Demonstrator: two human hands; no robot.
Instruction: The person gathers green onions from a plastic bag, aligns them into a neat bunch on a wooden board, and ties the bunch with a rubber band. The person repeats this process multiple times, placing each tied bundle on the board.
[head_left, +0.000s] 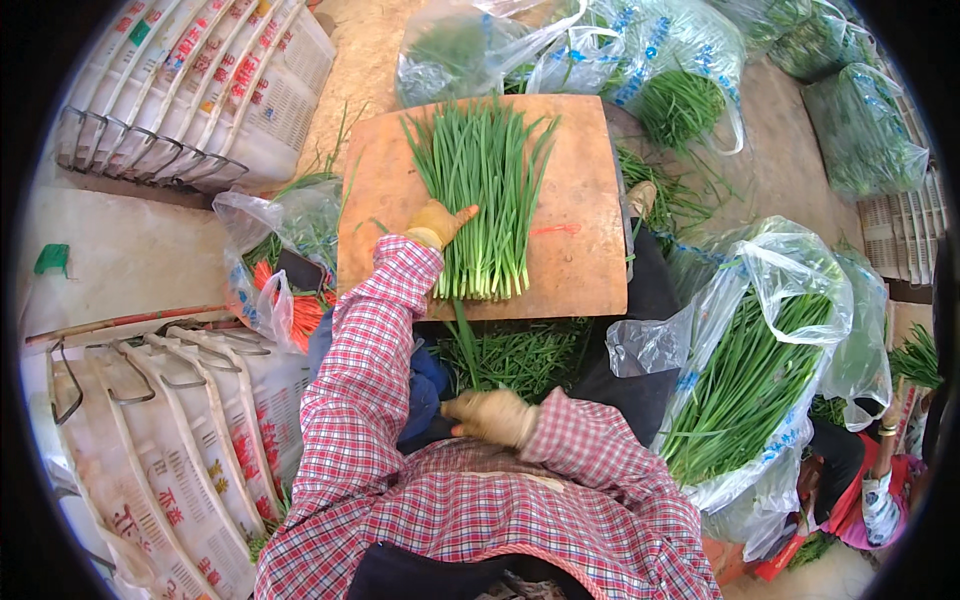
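Note:
A bundle of flat green chive leaves (487, 187) lies on a wooden board (585, 165), its pale cut ends towards me. My left hand (439, 223), in a yellowish glove, rests against the bundle's left side, thumb laid over the leaves. Below the board's near edge, close to my body, is my right hand (491, 418), gloved too and blurred. A few long green leaves (465, 341) hang between it and the board; whether it holds them I cannot tell. A thin red tie (555, 229) lies on the board right of the bundle.
Loose green leaves (525, 360) fill the space under the board. At right stands an open plastic bag of chives (750, 375); more bags (645, 45) lie beyond the board. Stacked white crates (195, 82) stand left, near a bag with red ties (304, 319). A co-worker (862, 480) sits far right.

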